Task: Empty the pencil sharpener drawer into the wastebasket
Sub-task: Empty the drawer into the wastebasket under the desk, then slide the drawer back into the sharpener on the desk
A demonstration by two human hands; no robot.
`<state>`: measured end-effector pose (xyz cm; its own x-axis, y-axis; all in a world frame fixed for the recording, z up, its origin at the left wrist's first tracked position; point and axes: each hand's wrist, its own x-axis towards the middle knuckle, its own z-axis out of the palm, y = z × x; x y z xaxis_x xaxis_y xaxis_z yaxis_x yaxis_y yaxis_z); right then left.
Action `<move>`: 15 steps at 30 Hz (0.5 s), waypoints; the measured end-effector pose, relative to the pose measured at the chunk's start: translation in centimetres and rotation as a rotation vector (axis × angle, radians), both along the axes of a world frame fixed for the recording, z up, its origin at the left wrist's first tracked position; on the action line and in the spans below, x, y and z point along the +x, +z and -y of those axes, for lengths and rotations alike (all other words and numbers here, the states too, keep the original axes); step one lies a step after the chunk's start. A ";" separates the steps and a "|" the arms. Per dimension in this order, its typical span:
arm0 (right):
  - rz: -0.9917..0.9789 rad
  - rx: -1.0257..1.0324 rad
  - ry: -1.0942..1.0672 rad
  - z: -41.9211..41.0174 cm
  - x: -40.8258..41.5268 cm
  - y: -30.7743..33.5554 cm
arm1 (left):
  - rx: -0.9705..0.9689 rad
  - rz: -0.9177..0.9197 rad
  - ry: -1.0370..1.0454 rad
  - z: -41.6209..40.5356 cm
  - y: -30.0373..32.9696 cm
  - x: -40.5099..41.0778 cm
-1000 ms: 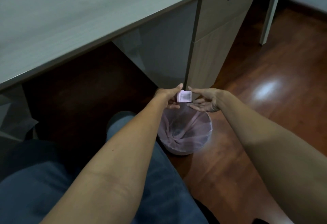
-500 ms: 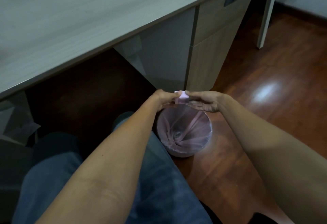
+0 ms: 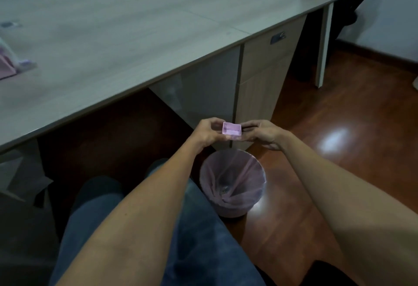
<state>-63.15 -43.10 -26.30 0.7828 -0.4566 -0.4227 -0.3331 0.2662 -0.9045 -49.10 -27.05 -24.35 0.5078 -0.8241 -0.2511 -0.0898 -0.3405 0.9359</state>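
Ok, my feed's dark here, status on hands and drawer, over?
Left hand and right hand both pinching pink sharpener drawer. Drawer open side toward camera, above lined wastebasket. Nothing in the way.

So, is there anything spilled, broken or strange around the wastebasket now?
Nothing stands out. Both hands, left hand and right hand, hold the pink drawer above the wastebasket, which stands upright with its liner in place. No shavings show on the floor around it.
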 end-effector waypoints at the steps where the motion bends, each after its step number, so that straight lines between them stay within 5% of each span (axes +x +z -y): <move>1: 0.022 -0.018 -0.006 0.3 -0.1 0.8 | -0.016 0.025 -0.006 0.2 0.8 -0.1; 15: 0.292 -0.286 0.035 0.8 -0.2 19.3 | -0.278 0.337 -0.047 0.1 17.7 0.6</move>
